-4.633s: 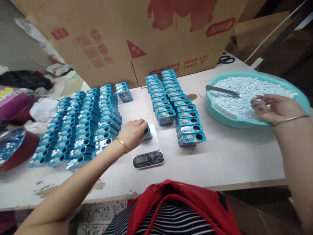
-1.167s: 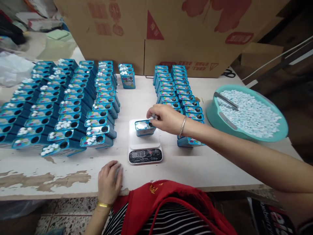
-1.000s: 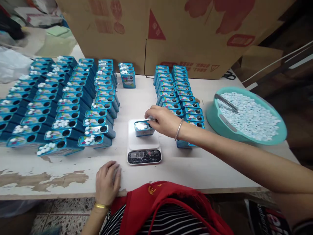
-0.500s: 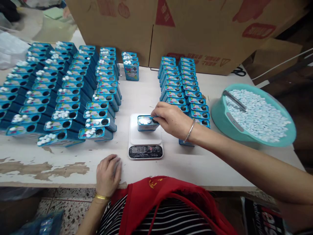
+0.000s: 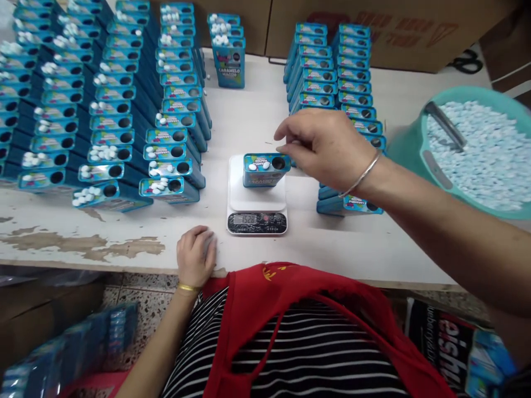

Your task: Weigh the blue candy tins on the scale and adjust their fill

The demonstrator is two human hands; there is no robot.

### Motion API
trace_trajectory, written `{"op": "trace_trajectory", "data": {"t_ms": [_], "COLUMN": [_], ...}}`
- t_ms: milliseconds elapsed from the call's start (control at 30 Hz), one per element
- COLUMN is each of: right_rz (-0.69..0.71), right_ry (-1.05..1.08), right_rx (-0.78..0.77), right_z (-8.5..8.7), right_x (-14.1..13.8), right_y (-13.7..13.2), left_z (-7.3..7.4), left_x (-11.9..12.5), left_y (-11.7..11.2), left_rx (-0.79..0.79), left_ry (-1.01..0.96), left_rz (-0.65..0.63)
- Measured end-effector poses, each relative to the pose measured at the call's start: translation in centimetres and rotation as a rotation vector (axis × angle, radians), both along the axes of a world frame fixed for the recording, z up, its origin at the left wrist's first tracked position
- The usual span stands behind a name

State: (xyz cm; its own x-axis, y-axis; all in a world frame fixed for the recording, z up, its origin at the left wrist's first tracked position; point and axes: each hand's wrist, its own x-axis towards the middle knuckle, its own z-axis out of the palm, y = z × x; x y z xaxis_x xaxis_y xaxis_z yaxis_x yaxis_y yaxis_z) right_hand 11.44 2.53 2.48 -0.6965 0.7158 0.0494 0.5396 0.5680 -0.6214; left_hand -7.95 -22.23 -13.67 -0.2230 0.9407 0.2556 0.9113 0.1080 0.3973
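Note:
A small blue tin stands on a white digital scale in the middle of the table, with a few white candies lying on its top beside a round hole. My right hand hovers just right of and above the tin, fingers pinched together; I cannot make out anything in them. My left hand rests on the near table edge with its fingers curled under, touching nothing else.
Several rows of blue tins with candies on top fill the left of the table. Two rows of tins stand at the right. A teal bowl of pale candies with a metal scoop sits far right. Cardboard boxes stand behind.
My right hand has lifted off the tin and drawn slightly right and up. The scale reading has risen. The camera has tilted down. My left hand stays put.

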Motion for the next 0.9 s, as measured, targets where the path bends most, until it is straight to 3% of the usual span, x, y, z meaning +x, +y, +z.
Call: {"op": "trace_trajectory", "data": {"t_ms": [200, 533, 633, 767, 900], "right_rz": [-0.102, -0.079, -0.071, -0.171, -0.499], "right_ry": [0.119, 0.170, 0.171, 0.220, 0.200], "right_rx": [-0.142, -0.057, 0.037, 0.133, 0.206], "right_z": [-0.1, -1.0, -1.5, -1.0, -1.0], "right_x": [1.1, -0.7, -0.6, 2.3, 10.1], "right_y": [-0.2, -0.8, -0.6, -0.7, 0.3], "left_z": [0.1, -0.1, 0.3, 2.7, 6.4], "left_x": [-0.1, -0.6, -0.4, 0.7, 1.8], "left_y": [-0.1, -0.2, 0.0, 1.9, 5.5], "left_rx": [-0.027, 0.019, 0.020, 0.161, 0.304], "left_ry": [-0.002, 0.018, -0.010, -0.090, -0.053], "left_rz": [-0.001, -0.018, -0.017, -0.049, -0.092]}}
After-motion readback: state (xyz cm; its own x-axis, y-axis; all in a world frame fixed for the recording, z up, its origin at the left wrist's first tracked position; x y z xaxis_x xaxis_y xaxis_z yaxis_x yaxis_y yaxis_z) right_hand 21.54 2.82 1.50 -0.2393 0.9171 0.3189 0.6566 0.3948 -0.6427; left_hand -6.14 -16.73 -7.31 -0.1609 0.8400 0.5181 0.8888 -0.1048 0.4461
